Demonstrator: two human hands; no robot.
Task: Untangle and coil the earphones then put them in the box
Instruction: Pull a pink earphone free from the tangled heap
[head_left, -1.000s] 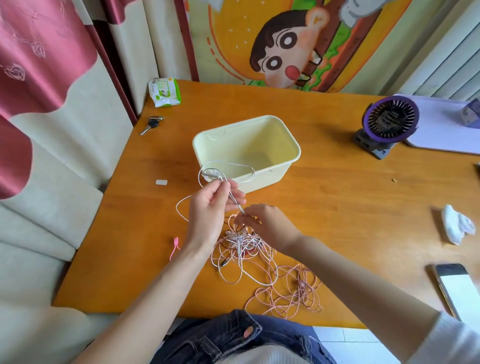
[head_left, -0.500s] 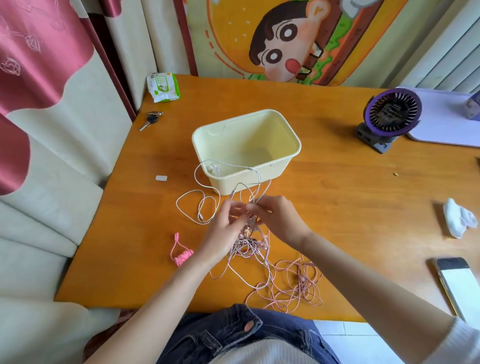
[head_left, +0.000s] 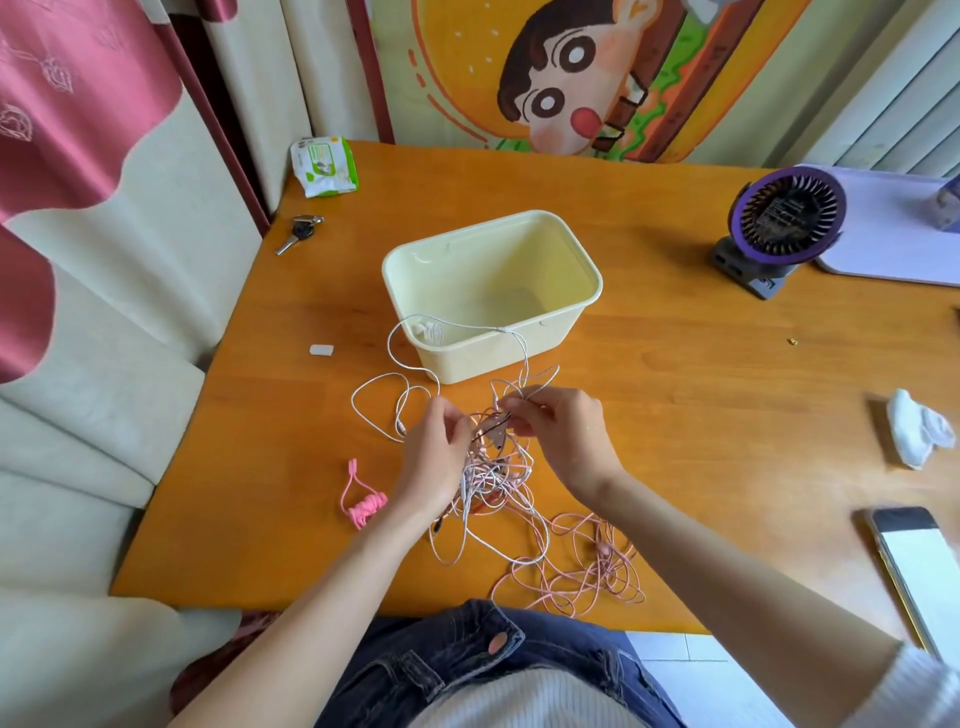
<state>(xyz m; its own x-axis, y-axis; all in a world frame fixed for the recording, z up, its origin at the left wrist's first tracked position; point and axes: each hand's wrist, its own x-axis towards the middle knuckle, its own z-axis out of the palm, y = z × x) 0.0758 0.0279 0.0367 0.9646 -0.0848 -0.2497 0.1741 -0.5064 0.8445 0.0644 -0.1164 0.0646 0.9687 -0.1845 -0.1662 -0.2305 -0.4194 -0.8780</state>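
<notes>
A tangle of white and pink earphone cables (head_left: 498, 478) lies on the wooden table (head_left: 701, 405) in front of a pale yellow box (head_left: 582, 306). A white cable loop (head_left: 410, 332) hangs over the box's near rim, with earbuds resting inside. My left hand (head_left: 434, 457) pinches strands at the left of the knot. My right hand (head_left: 563, 434) pinches a white cable at the knot's top right. More pink cable (head_left: 587, 566) sprawls toward the table's near edge. A coiled pink earphone (head_left: 363, 501) lies apart at the left.
A purple desk fan (head_left: 784, 218) stands at the back right beside a white tray (head_left: 893, 234). A crumpled tissue (head_left: 917, 434) and a phone (head_left: 919, 561) lie at the right. Keys (head_left: 298, 234), a wipes pack (head_left: 324, 166) and a small white piece (head_left: 320, 349) sit at the left.
Both hands have come down and together onto the knot. The white cable held up near the box a second ago now drapes over the box rim and table.
</notes>
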